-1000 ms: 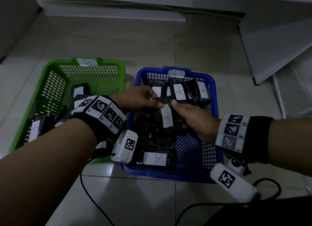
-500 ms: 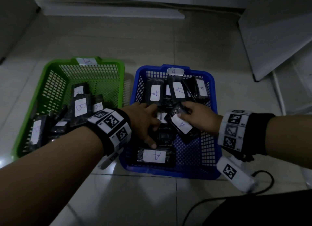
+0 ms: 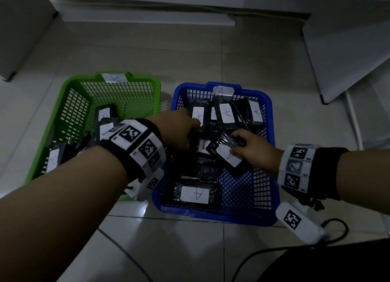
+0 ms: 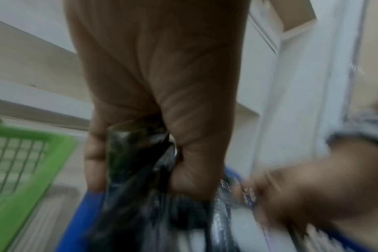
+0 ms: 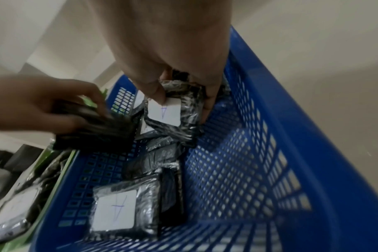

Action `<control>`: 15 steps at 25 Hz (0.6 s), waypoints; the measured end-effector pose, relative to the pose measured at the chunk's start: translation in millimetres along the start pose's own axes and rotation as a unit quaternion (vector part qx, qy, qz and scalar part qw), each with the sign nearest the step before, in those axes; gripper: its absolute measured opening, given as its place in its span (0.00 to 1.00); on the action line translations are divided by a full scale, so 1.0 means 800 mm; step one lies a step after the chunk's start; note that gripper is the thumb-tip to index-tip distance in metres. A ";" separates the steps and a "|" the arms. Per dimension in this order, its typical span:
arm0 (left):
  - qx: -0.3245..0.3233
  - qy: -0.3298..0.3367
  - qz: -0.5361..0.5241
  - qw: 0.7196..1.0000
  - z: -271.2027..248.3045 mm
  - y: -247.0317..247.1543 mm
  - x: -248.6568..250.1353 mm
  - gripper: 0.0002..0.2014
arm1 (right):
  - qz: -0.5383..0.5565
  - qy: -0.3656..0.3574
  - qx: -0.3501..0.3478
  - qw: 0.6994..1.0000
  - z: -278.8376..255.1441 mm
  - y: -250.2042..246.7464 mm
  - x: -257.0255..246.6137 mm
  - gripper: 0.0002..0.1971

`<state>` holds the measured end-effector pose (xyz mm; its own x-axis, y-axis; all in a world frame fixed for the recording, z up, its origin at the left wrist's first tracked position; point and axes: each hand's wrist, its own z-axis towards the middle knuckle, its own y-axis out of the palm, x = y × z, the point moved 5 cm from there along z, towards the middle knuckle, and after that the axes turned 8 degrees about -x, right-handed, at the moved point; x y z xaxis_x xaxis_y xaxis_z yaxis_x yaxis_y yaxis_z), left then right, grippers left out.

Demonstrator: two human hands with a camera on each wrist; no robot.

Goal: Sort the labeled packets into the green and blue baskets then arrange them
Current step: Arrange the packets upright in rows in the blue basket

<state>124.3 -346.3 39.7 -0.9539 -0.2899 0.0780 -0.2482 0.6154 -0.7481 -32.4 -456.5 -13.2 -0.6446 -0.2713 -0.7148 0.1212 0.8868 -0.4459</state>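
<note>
Since half a second ago your left hand [image 3: 179,130] has lifted from the middle of the blue basket and moved toward its far left corner, while your right hand stays on the same packet.

At far left, the green basket [image 3: 69,87] sits on the tiled floor [image 3: 190,250] with dark packets piled in its near half; the one with a readable label shows a B [image 3: 104,114]. Your left hand, seen from the left wrist, has its fingers curled round a dark plastic-wrapped packet [image 4: 138,153], and it sits over the blue basket's left side. The blue basket [image 3: 268,104] stands just beside the green one. Upright packets marked A [image 3: 226,115] line its far wall, and another A packet [image 3: 195,194] lies flat at the near end. Your right hand [image 3: 253,151] pinches a tilted A packet [image 3: 229,157] near the basket's middle, thumb on its white label.
</note>
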 end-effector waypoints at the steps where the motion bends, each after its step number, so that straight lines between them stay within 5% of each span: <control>1: 0.018 0.007 -0.019 1.000 -0.003 -0.010 -0.005 0.20 | 0.016 0.009 0.003 1.000 0.001 0.002 0.003 0.19; 7: 0.093 0.025 -0.287 0.953 -0.024 -0.028 -0.050 0.11 | 0.109 0.023 -0.010 0.994 0.003 0.018 -0.009 0.20; 11: 0.088 0.024 -0.353 0.931 -0.022 -0.005 -0.058 0.14 | 0.083 0.042 -0.036 0.995 0.008 0.020 -0.019 0.19; 15: 0.120 0.012 -0.458 0.881 -0.020 -0.005 -0.077 0.14 | 0.096 0.072 -0.055 0.991 0.000 0.027 -0.024 0.22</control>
<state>181.5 -319.6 48.5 -0.3760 -0.5670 0.7329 -0.8753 -0.0423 -0.4817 -17.7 -432.6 -9.1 -0.7202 -0.0445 -0.6923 0.1738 0.9545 -0.2422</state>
